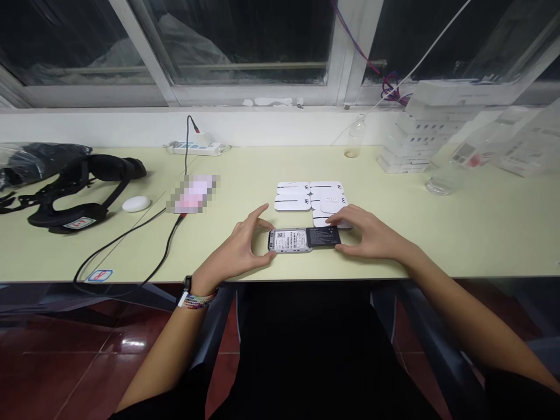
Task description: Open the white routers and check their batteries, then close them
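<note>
A small flat device (289, 240) lies near the table's front edge, its labelled inner side with printed codes facing up. My left hand (240, 248) grips its left end between thumb and fingers. At its right end is a flat black battery (324, 237), whose left edge meets or slightly overlaps the device; I cannot tell which. My right hand (371, 233) pinches the battery's right end, thumb at the front and fingers at the back. Just behind lie several white rounded covers (292, 202) with a black line and a letter, partly hidden by my right fingers.
To the left are a black headset (83, 216), a white oval object (136, 203), a blurred-out phone (195, 194) on a cable, and a power strip (196, 149). Stacked white boxes (411, 143), a clear bottle (355, 137) and a plastic jar (440, 185) stand at the right.
</note>
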A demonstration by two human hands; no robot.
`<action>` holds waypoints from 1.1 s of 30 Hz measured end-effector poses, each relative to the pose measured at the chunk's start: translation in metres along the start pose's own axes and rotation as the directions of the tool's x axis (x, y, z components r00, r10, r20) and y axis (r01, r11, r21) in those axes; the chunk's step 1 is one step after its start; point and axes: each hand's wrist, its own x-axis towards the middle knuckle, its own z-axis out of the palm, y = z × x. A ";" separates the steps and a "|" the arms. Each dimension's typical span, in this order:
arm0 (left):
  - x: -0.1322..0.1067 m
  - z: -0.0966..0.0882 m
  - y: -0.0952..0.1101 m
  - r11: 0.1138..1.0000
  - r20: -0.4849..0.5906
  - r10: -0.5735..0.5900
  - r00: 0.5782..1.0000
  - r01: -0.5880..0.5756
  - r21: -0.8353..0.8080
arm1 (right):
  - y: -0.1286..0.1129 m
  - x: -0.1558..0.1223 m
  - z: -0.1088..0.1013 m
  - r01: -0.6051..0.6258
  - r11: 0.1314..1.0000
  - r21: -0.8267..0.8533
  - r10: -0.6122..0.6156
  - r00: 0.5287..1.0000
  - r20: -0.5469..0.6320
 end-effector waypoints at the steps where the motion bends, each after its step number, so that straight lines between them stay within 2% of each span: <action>1: 0.000 0.000 0.000 1.000 -0.002 0.001 1.000 -0.001 0.000 | 0.000 0.000 0.000 0.001 1.000 0.000 -0.001 1.000 0.001; 23: -0.001 -0.002 0.006 0.999 0.021 -0.052 0.998 0.052 -0.001 | 0.002 -0.001 0.002 0.031 1.000 -0.003 -0.031 0.999 -0.009; 33: -0.001 -0.002 0.005 0.999 0.017 -0.041 0.999 0.041 0.003 | 0.004 -0.001 0.002 0.051 0.999 -0.008 -0.051 0.999 -0.020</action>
